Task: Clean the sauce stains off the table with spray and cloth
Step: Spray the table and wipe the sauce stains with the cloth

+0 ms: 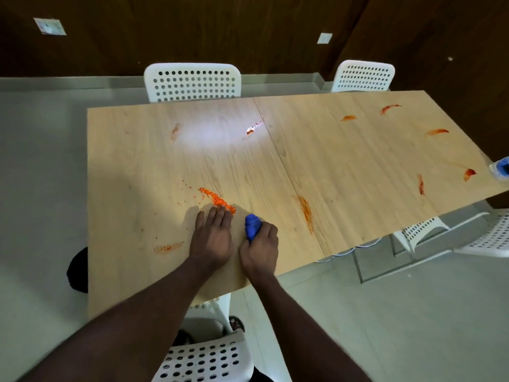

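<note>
**Current state.** The right hand [260, 245] is gripping a bunched blue cloth [252, 226], with its fingers curling round the lower part. The cloth's free end is pointing at the nearest stain [217, 200]. The left hand [212, 238] is lying flat and open on the desk [344, 166] just beside the right, and its fingertips are touching the near end of that stain. The stain is showing as beaded orange droplets, which suggests it is already wetted, though this is a judgement only.

**Step in hand: wiping the nearest stain.**
- The left hand is bracing well, but its fingertips are sitting in the sauce. Draw them back so that they are not spreading it.
- Push the cloth along the streak from its near end and gather the sauce inward, not scrubbing across it.
- Turn the cloth to a clean face as it is loading up.
- Collect the loose specks lying to the left of the streak.

**Remaining work.** A dry smear [306, 213] is lying to the right, a faint streak [168, 247] near the left edge, and several more across the far and right areas. A blue-and-white object [500, 170] at the right edge, partly cut off, is probably the spray, and it is standing well apart from both hands.

**Markings.** No brand, label or writing is showing legibly on the cloth or the probable spray. Two pale wall plates [49, 26] are too blurred to read.
</note>
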